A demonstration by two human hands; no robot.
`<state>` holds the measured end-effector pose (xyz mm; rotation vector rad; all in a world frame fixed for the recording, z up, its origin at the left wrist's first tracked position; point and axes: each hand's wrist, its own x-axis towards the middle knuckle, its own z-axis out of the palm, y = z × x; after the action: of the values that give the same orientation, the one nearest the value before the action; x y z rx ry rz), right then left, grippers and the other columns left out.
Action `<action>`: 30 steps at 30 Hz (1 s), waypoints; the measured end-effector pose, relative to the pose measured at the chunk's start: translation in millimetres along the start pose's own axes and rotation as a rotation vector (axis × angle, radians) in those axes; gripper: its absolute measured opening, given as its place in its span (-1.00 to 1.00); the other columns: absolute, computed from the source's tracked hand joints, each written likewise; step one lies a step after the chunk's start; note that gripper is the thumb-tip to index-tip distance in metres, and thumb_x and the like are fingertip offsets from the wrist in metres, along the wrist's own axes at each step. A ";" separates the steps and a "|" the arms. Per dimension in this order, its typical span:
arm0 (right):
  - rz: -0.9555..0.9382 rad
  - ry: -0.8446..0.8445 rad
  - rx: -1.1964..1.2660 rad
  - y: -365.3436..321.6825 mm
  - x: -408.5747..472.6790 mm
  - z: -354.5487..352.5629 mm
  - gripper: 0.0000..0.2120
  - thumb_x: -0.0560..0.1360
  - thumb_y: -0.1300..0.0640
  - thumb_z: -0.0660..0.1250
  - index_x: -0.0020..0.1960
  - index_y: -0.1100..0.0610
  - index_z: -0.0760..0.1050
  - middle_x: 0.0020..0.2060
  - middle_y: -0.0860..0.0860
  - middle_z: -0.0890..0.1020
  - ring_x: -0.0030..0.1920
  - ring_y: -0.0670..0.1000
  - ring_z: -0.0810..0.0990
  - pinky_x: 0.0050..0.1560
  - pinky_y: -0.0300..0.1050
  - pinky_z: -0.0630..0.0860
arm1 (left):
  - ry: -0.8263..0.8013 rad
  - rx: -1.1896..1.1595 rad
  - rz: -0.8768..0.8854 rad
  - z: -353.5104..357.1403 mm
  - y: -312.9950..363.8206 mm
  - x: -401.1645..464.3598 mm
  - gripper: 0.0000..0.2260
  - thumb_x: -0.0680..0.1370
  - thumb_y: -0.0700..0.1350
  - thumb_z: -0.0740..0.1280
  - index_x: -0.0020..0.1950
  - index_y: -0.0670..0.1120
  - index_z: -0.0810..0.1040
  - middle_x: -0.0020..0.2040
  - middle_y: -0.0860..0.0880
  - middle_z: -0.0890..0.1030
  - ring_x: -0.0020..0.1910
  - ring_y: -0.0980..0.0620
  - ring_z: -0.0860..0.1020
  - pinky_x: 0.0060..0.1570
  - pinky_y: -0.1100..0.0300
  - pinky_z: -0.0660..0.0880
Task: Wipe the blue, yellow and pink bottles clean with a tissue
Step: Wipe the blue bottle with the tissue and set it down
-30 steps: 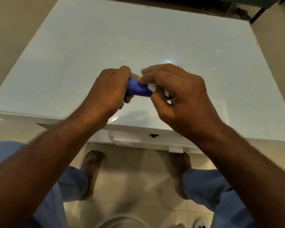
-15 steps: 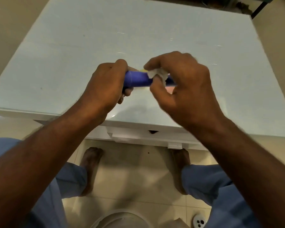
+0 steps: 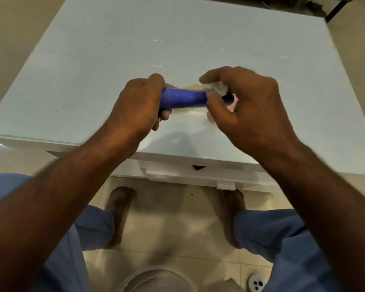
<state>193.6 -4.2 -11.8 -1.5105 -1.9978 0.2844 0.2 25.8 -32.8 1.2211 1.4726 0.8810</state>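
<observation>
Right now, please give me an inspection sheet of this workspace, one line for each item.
Surface: white glossy table, mostly bare.
Job's things: blue bottle held level above the table; tissue pressed on it; yellow and pink patches behind, mostly hidden.
Clutter: nothing seen.
Grippers: left hand grips the bottle's end; right hand pinches the tissue.
Cables: nothing seen.
Surroundings: tiled floor, floor drain.

The blue bottle (image 3: 183, 98) lies level above the table, a crumpled white tissue (image 3: 216, 87) pressed on its right end.
</observation>
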 end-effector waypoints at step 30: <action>-0.070 0.068 0.020 19.1 4.0 -7.1 -0.74 0.62 0.26 0.38 0.28 0.15 0.69 0.20 0.05 0.74 0.21 0.05 0.71 0.29 0.07 0.64 | 0.087 -0.145 -0.087 -20.0 9.9 8.1 -0.73 0.59 0.05 0.17 0.04 -0.05 0.60 -0.44 0.01 0.54 -0.48 0.10 0.46 -0.38 0.21 0.49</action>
<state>212.3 4.5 -14.5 -1.4161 -1.9835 0.2204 -16.7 37.1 -20.4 1.0162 1.4921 0.9747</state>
